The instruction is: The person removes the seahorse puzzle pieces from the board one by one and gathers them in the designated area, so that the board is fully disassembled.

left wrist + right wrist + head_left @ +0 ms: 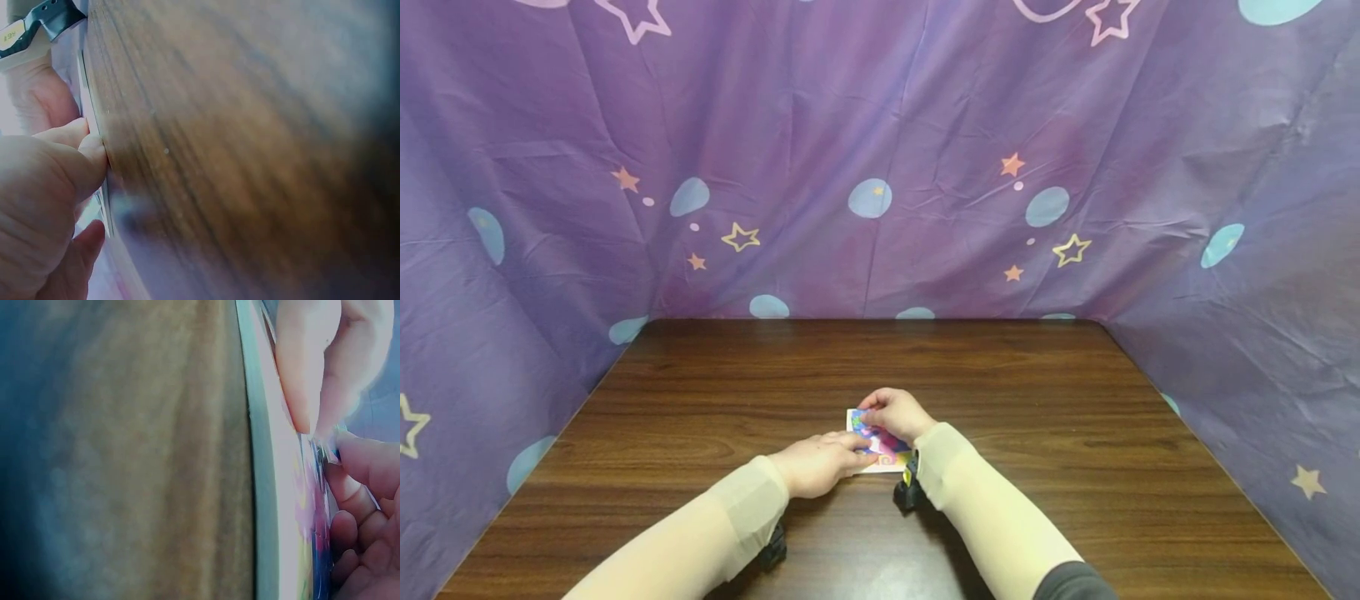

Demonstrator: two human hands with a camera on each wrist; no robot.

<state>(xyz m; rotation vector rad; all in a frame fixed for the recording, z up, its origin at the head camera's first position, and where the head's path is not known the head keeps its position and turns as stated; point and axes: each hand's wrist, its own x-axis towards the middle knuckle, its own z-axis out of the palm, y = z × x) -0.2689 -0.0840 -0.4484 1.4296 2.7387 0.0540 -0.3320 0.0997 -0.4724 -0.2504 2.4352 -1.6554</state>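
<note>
A small, thick picture board with a white edge and bright pink, blue and yellow artwork lies near the table's front. My left hand presses its left part with extended fingers. In the left wrist view, the left thumb touches the edge of the board. My right hand is over the board's upper part. Seen from the right wrist, the right hand pinches a thin shiny piece at the board's surface, beside the left fingers. The pinched piece is mostly hidden.
The dark wood table reaches back to a purple curtain printed with stars, which also hangs on both sides. A black wrist camera sits under the right wrist, and another black one under the left.
</note>
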